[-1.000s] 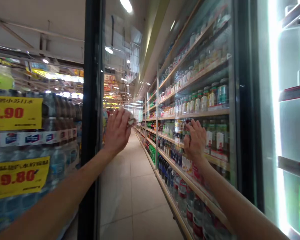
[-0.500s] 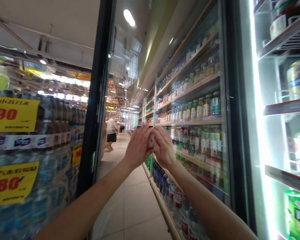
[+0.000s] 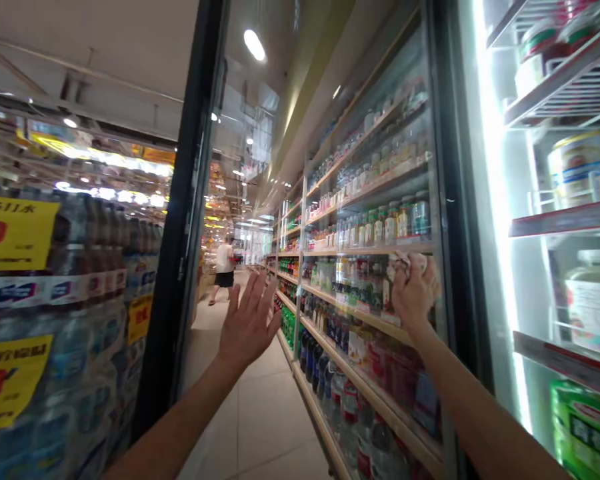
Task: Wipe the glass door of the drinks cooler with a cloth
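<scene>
In front of me stands a glass door (image 3: pixel 275 167) in a black frame, swung out from a lit cooler. My left hand (image 3: pixel 249 323) is raised near the left part of the glass, fingers spread, with nothing in it; whether the palm touches the pane I cannot tell. At the right side of the pane, my right hand (image 3: pixel 416 287) presses a pale, crumpled cloth (image 3: pixel 404 261) against the glass. Part of the cloth is covered by the fingers. Shelves of bottles (image 3: pixel 375 223) show through the door behind both hands.
The cooler's wire shelves (image 3: pixel 575 87) at the right hold jars, a can (image 3: pixel 583 160) and a green package (image 3: pixel 587 427). Stacked bottled drinks (image 3: pixel 80 293) with yellow price signs (image 3: pixel 17 233) stand close at left. Beyond the glass, a person (image 3: pixel 224 267) is in the aisle.
My hands were together at the middle of the glass. Now the right hand has moved right with the cloth, and the left hand has dropped slightly left, off the cloth, fingers spread.
</scene>
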